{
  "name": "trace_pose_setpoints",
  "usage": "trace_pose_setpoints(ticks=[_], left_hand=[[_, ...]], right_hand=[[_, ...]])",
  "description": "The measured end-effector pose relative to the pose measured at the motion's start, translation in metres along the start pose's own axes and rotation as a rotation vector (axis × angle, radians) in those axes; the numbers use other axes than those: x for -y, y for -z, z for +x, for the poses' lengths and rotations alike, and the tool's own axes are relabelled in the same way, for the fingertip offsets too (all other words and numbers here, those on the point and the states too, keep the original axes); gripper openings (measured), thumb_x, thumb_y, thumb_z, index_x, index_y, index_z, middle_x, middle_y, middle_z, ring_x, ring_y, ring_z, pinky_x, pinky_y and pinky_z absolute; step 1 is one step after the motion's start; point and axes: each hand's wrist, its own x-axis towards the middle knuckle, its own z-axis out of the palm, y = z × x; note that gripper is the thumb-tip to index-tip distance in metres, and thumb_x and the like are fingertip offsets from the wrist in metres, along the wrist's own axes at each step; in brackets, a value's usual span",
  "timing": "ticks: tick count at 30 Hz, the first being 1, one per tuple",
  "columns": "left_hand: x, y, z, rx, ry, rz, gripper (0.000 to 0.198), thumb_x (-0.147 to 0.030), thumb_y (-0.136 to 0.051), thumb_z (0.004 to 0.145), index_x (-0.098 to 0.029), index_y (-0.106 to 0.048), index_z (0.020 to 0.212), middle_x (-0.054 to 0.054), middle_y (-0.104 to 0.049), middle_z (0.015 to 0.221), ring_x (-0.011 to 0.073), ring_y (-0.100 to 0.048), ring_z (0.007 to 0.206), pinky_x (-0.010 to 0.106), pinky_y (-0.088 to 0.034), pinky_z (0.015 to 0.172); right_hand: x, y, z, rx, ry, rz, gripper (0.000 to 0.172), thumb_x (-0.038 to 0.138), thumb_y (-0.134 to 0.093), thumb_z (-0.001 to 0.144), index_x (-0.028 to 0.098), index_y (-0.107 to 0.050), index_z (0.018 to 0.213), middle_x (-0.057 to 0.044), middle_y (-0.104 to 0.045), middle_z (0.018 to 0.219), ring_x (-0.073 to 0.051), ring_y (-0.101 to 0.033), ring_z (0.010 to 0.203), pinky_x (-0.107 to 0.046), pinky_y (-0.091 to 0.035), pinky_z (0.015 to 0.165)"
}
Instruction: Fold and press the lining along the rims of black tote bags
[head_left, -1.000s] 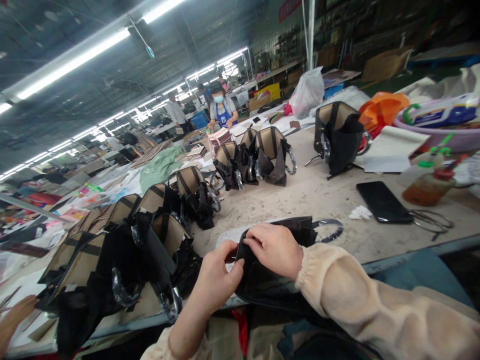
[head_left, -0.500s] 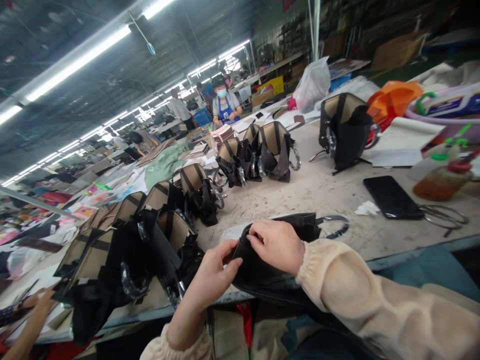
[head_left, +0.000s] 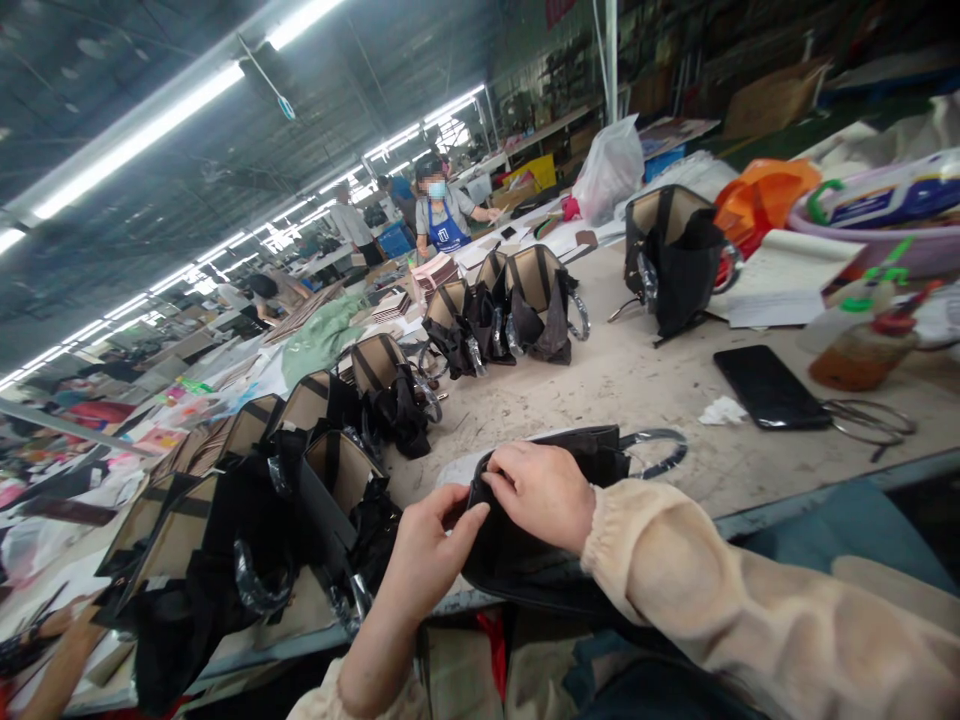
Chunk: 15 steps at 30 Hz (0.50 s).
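A black handbag (head_left: 525,540) lies flat at the near edge of the worktable (head_left: 637,390), its wrapped handle (head_left: 660,450) pointing right. My left hand (head_left: 431,550) pinches the bag's left rim with thumb and fingers. My right hand (head_left: 544,490) rests on top of the bag, fingers curled and gripping the same rim. Both sleeves are cream-coloured.
Several tan-and-black handbags (head_left: 330,470) stand in a row from near left to far centre, and one (head_left: 671,255) stands alone at right. A black phone (head_left: 769,385), scissors (head_left: 870,420), a glue bottle (head_left: 859,345) and a basin (head_left: 885,225) lie at right. A person in a blue apron (head_left: 446,215) works far back.
The view has shifted slightly. My hands stay on the black bag's rim, the fingers moving a little along it.
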Motion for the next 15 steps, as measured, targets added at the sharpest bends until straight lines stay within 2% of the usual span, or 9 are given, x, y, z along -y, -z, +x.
trace_pose_setpoints(ticks=[4,10,12,15], left_hand=[[-0.005,0.001,0.008,-0.070,-0.003,0.226,0.029,-0.042,-0.050,0.084,-0.017,-0.063,0.075,-0.001,-0.059,0.062,0.0121,-0.052,0.058,0.022,-0.036,0.055],[-0.012,0.001,0.015,-0.096,0.003,0.497,0.027,-0.038,-0.046,0.085,-0.019,-0.061,0.073,0.000,-0.060,0.059,0.0135,-0.054,0.055,0.024,-0.031,0.053],[-0.013,0.000,0.015,-0.103,0.009,0.529,0.023,-0.036,-0.046,0.085,-0.020,-0.062,0.079,0.001,-0.063,0.062,0.0151,-0.057,0.057,0.025,-0.031,0.054],[-0.012,-0.001,0.015,-0.112,-0.002,0.494,0.022,-0.033,-0.048,0.085,-0.023,-0.062,0.098,0.001,-0.070,0.075,0.0180,-0.063,0.067,0.026,-0.036,0.059]], right_hand=[[0.000,0.000,0.001,-0.002,-0.005,0.004,0.016,0.031,-0.049,0.088,0.021,-0.060,0.082,-0.001,-0.066,0.083,-0.015,-0.060,0.077,-0.027,-0.039,0.065],[-0.003,0.000,0.001,-0.009,0.036,0.021,0.015,0.031,-0.047,0.090,0.023,-0.060,0.087,0.000,-0.066,0.086,-0.014,-0.060,0.079,-0.026,-0.039,0.067],[-0.005,0.001,0.000,-0.023,0.033,0.036,0.012,0.032,-0.050,0.088,0.024,-0.058,0.094,0.001,-0.066,0.089,-0.014,-0.061,0.080,-0.026,-0.039,0.066],[-0.010,0.004,-0.001,-0.030,0.023,0.029,0.014,0.032,-0.054,0.086,0.024,-0.056,0.097,0.001,-0.066,0.088,-0.014,-0.061,0.079,-0.026,-0.038,0.065]])
